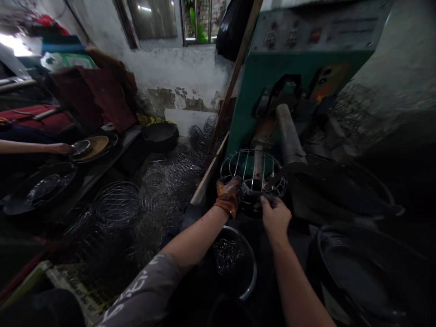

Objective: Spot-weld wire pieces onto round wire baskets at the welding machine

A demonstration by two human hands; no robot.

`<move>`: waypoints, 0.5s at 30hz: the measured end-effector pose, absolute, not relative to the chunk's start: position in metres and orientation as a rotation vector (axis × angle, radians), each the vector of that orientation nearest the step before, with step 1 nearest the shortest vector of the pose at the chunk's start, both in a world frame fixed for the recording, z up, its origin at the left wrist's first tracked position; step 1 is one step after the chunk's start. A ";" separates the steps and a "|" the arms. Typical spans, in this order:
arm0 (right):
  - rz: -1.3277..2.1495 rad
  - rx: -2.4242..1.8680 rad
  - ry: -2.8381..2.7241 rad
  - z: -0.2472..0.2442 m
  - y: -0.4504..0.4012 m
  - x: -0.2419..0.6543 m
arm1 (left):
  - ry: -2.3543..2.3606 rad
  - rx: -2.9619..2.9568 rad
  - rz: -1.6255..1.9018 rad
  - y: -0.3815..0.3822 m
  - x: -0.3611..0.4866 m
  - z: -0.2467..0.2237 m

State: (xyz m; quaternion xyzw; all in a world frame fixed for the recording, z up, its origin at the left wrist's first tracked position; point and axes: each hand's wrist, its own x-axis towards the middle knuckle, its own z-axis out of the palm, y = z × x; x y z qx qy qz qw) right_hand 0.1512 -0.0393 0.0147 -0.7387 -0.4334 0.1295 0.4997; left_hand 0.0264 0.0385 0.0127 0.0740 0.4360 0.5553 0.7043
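A round wire rack (236, 170) with parallel bars is held tilted around the lower metal arm (258, 165) of a green machine (306, 66). My left hand (227, 195), in a stained orange-brown glove, is closed on the rack's near left edge. At its near right rim, my bare right hand (276, 217) is closed in a pinch; what lies between the fingertips is too dark to make out. The machine's thicker upper arm (289, 131) slants down just above and right of the rack. Below my hands stands a round bowl (254, 268) containing small shiny metal pieces (227, 255).
Many wire racks (117, 204) pile up on the floor to the left. Dark wide pans (357, 268) stand at the right. A wooden board (209, 175) borders the machine. Far left, another person's hand (61, 149) holds a metal dish (81, 147) over a workbench.
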 end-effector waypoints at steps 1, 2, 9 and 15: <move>0.326 -1.798 -1.048 0.016 -0.037 0.153 | 0.955 0.167 1.213 0.041 0.024 0.011; 0.335 -1.810 -1.045 0.017 -0.036 0.154 | 0.940 0.169 1.194 0.044 0.022 0.009; 0.304 -1.845 -1.043 0.017 -0.027 0.160 | 0.917 0.175 1.175 0.057 0.025 0.004; 0.256 -1.895 -1.081 0.007 -0.024 0.166 | 0.977 0.224 1.241 0.056 0.035 0.006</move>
